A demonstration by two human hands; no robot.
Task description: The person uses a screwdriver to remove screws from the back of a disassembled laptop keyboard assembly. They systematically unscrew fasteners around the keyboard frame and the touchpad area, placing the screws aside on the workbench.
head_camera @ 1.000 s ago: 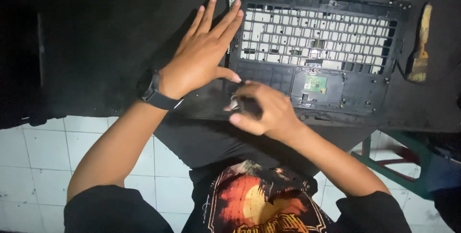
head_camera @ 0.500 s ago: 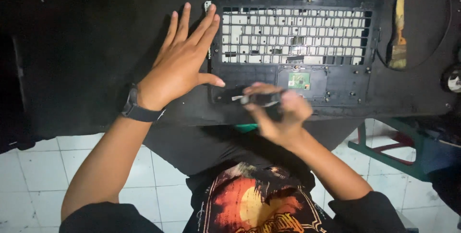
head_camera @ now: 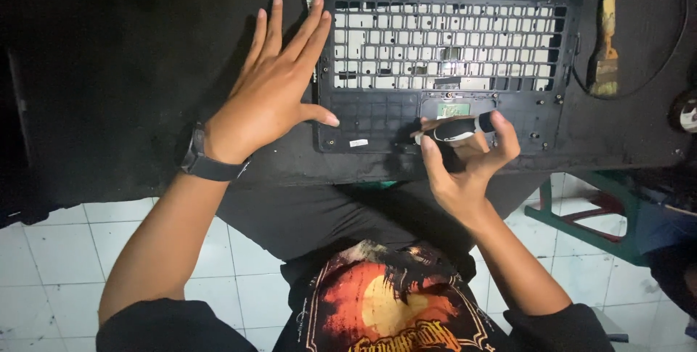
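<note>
The screwdriver (head_camera: 459, 128), black with a pale band, lies nearly level across the fingertips of the right hand (head_camera: 465, 163), which grasps it loosely between thumb and fingers, palm turned up, over the near edge of the laptop shell (head_camera: 443, 62). The shell is a black plastic case lying face down on the dark table (head_camera: 131, 69), its grid of key openings showing white behind, with a small green board (head_camera: 453, 110) just beyond the screwdriver and a white label (head_camera: 358, 143) near the front left corner. The left hand (head_camera: 272, 87) lies flat and open, fingers spread and gripping nothing, palm on the table with its thumb and fingertips touching the shell's left edge; a dark watch (head_camera: 207, 160) circles that wrist. A brush (head_camera: 604, 40) with a yellowish handle lies on the table to the right of the shell, apart from it, with a thin cable (head_camera: 668, 54) curving near it. Below the table edge are white floor tiles (head_camera: 51, 250), a green stool frame (head_camera: 581, 214) and the person's printed black shirt (head_camera: 385, 301).
</note>
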